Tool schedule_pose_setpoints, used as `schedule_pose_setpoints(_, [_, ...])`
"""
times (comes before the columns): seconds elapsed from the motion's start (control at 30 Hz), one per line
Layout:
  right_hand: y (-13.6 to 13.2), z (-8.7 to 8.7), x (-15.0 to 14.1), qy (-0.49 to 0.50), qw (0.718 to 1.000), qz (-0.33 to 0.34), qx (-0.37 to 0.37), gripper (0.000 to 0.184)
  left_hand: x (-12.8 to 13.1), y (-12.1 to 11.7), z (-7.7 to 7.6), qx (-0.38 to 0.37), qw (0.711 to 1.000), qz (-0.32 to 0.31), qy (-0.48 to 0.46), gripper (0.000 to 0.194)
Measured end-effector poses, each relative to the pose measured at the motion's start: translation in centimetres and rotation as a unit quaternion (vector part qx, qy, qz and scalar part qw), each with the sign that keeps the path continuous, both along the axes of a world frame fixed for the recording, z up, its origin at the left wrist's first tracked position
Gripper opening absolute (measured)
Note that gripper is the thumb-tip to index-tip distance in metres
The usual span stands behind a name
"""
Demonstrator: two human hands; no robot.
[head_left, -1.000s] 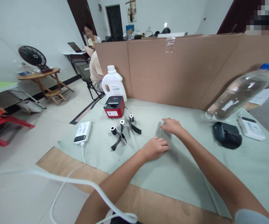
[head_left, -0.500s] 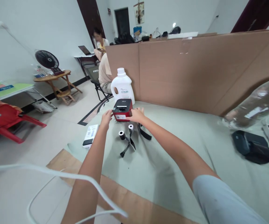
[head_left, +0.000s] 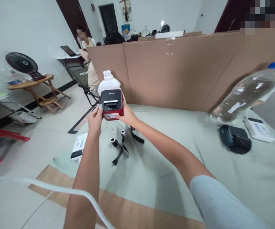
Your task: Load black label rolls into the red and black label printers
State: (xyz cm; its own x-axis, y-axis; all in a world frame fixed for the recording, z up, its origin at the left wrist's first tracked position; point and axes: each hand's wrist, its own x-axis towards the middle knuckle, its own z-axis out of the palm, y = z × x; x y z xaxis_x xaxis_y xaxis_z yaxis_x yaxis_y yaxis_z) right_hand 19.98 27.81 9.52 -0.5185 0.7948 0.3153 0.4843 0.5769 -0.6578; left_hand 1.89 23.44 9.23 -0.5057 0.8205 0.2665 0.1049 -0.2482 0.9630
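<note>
Between my two hands is a small red and black label printer (head_left: 112, 100), its dark top with a slot tilted toward me. My left hand (head_left: 95, 119) grips its left side, thumb near the front corner. On the other side, my right hand (head_left: 127, 115) has its fingers wrapped round the right edge. The printer appears lifted off the cloth, in front of a white jug (head_left: 109, 83) that it partly hides. Below it stand two small rolls with black tape, one roll (head_left: 114, 142) nearer me, and a black strip (head_left: 137, 136) lies beside them.
A white box (head_left: 79, 144) lies left of my left forearm. At right are a black device (head_left: 235, 139), another white box (head_left: 258, 128) and a leaning clear bottle (head_left: 244, 92). A cardboard panel (head_left: 166, 76) stands behind. A white cable (head_left: 56, 187) crosses the lower left. A seated person is beyond.
My hands have closed on the label printer and raised it off the cloth toward me, its top now tilted. The whole view has shifted, showing more of the right side.
</note>
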Motion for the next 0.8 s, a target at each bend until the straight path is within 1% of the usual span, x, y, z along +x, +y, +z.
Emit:
schedule_pose_setpoints(0.07, [-1.2, 1.2, 3.1, 0.082, 0.995, -0.033, 0.049, 0.099, 3.0, -1.1, 1.4, 0.036, 0.998, -0.029, 0.036, 0.047])
schedule_pose_setpoints(0.1, [-1.9, 1.5, 5.0, 0.103, 0.991, -0.058, 0.063, 0.102, 4.8, -1.6, 1.8, 0.040, 0.997, -0.045, 0.046, 0.051])
schedule_pose_setpoints(0.13, [-2.8, 1.6, 7.1, 0.104, 0.989, -0.087, 0.063, 0.106, 6.8, -2.2, 1.9, 0.037, 0.996, -0.061, 0.049, 0.054])
schedule_pose_setpoints(0.2, [-4.8, 1.1, 11.5, 0.074, 0.983, -0.163, 0.037, 0.113, 11.0, -3.2, 1.4, 0.022, 0.994, -0.103, 0.040, 0.057])
schedule_pose_setpoints(0.27, [-7.0, -0.5, 15.7, 0.050, 0.972, -0.230, 0.005, 0.116, 15.1, -4.3, 0.1, 0.008, 0.989, -0.147, 0.029, 0.057])
schedule_pose_setpoints(0.3, [-8.1, -1.5, 17.6, 0.057, 0.968, -0.246, 0.002, 0.116, 17.0, -4.8, -0.7, 0.001, 0.985, -0.170, 0.026, 0.057])
schedule_pose_setpoints(0.33, [-9.1, -2.7, 19.2, 0.078, 0.965, -0.249, 0.008, 0.115, 18.7, -5.4, -1.5, -0.007, 0.981, -0.192, 0.025, 0.057])
schedule_pose_setpoints(0.4, [-10.7, -5.2, 21.8, 0.142, 0.962, -0.231, 0.038, 0.110, 21.4, -6.3, -3.1, -0.021, 0.973, -0.229, 0.029, 0.056])
schedule_pose_setpoints(0.5, [-12.3, -8.2, 24.1, 0.200, 0.954, -0.216, 0.058, 0.099, 23.7, -7.3, -5.0, -0.035, 0.966, -0.254, 0.041, 0.051])
schedule_pose_setpoints(0.57, [-12.8, -9.3, 24.8, 0.198, 0.953, -0.224, 0.052, 0.096, 24.4, -7.6, -5.9, -0.046, 0.965, -0.257, 0.037, 0.048])
schedule_pose_setpoints(0.63, [-13.1, -9.7, 25.1, 0.184, 0.954, -0.231, 0.047, 0.094, 24.6, -7.8, -6.6, -0.059, 0.964, -0.257, 0.029, 0.048])
schedule_pose_setpoints(0.7, [-13.3, -9.7, 25.1, 0.173, 0.955, -0.238, 0.042, 0.093, 24.6, -7.9, -7.1, -0.071, 0.965, -0.253, 0.026, 0.048])
schedule_pose_setpoints(0.8, [-13.5, -9.5, 25.0, 0.160, 0.955, -0.248, 0.034, 0.094, 24.4, -7.8, -7.4, -0.082, 0.965, -0.247, 0.029, 0.049])
